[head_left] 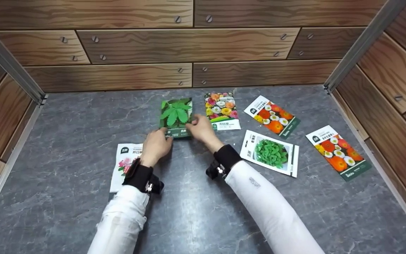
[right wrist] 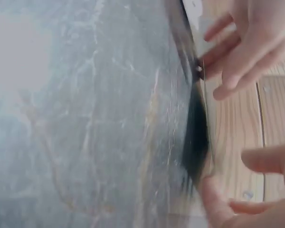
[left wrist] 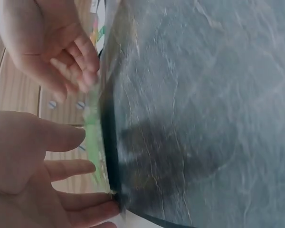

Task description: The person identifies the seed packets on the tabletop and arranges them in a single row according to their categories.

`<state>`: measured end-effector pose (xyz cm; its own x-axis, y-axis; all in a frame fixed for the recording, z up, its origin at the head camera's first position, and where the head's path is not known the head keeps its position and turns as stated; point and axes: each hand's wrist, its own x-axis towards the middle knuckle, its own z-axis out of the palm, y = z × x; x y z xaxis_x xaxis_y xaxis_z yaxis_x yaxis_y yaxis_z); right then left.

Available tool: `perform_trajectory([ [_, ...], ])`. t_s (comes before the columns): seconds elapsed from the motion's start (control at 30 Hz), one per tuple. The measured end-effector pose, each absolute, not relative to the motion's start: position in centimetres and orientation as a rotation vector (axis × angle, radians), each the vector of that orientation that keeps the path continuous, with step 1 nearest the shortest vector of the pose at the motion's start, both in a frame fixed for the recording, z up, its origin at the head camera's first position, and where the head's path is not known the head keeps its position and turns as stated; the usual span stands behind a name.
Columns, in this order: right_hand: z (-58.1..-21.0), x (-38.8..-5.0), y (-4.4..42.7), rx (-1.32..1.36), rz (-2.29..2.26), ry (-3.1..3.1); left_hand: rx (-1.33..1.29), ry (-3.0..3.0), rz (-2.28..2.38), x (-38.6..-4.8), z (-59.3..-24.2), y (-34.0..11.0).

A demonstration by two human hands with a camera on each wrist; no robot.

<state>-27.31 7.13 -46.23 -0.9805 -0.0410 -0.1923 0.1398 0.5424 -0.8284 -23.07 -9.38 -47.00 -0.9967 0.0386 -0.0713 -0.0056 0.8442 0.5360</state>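
A seed packet with a large green leaf (head_left: 175, 114) lies at the back of the grey surface, slightly left of centre. My left hand (head_left: 156, 145) touches its lower left corner; in the left wrist view that hand's thumb and fingers (left wrist: 69, 168) are spread apart. At the packet's lower right edge is my right hand (head_left: 202, 129). Its fingertips touch the edge in the right wrist view, with the thumb (right wrist: 263, 159) held away. Partly under my left forearm lies a pink-flower packet (head_left: 123, 165). Beside my right hand is a packet of mixed-colour flowers (head_left: 221, 108).
To the right lie a white-bordered packet with green leaves (head_left: 270, 153) and two orange-flower packets, one farther back (head_left: 272, 116) and one nearer the right wall (head_left: 338, 152). Wood-patterned panels (head_left: 189, 46) stand behind and at both sides.
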Motion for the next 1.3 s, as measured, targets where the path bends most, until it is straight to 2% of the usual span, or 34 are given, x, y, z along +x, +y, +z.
perform_trajectory([
  [0.13,-46.3,-27.1,8.2,0.206,-1.638,2.498,0.016,2.885,0.993,-22.3,-46.6,-9.0],
  [0.17,-46.3,-26.9,8.6,0.205,-1.67,2.498,0.002,2.874,1.037,-21.6,-45.6,-8.7],
  [0.5,-46.0,-21.9,12.8,0.099,-1.918,2.357,-0.059,2.802,1.772,-17.2,-45.3,-7.9],
  [0.7,-45.4,-19.0,13.7,-0.064,-1.84,2.345,-0.12,2.723,1.939,-15.0,-45.7,-7.7],
  [1.07,-44.5,-16.0,13.3,-0.356,-1.636,2.684,-0.082,2.911,1.695,-13.2,-45.2,-8.0],
  [1.3,-44.4,-15.3,12.8,-0.52,-1.517,2.847,-0.064,3.062,1.502,-13.0,-44.3,-8.5],
])
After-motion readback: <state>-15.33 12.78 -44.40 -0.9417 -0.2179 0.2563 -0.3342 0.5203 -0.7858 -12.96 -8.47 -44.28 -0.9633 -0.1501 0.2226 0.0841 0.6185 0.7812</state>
